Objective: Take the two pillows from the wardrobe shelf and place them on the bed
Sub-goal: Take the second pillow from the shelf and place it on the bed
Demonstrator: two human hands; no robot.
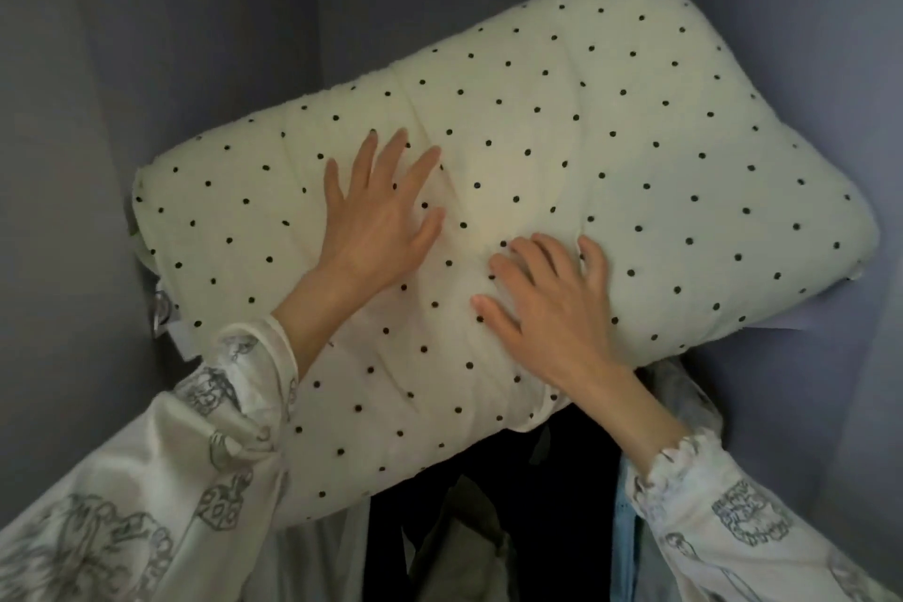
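**Both hands flat on the dotted pillow in the wardrobe**

The cream pillow (562,152) with small black dots lies tilted inside the grey wardrobe (146,39), its far corner up at the top right and its near end hanging out over the shelf edge toward the person. Only 1 pillow shows clearly; at its left end a sliver of something pale and a small tag peek out from underneath, but I cannot tell whether that is the second one.

The left hand (376,220) lies palm down on the pillow's upper face, left of centre, its fingers spread wide and straight, gripping nothing. The right hand (552,308) also rests on top, just to the right and nearer the pillow's front edge, fingers (532,254) spread and slightly curled so the tips press into the fabric; it pinches nothing that I can see. The 2 hands sit close together without touching, and the cloth creases softly between them.

Both arms wear loose white sleeves (146,479) printed with grey line drawings, the right cuff frilled at the wrist. Below the pillow, dark clothes (513,504) hang in shadow, with a pale blue garment (630,538) beside the right sleeve.
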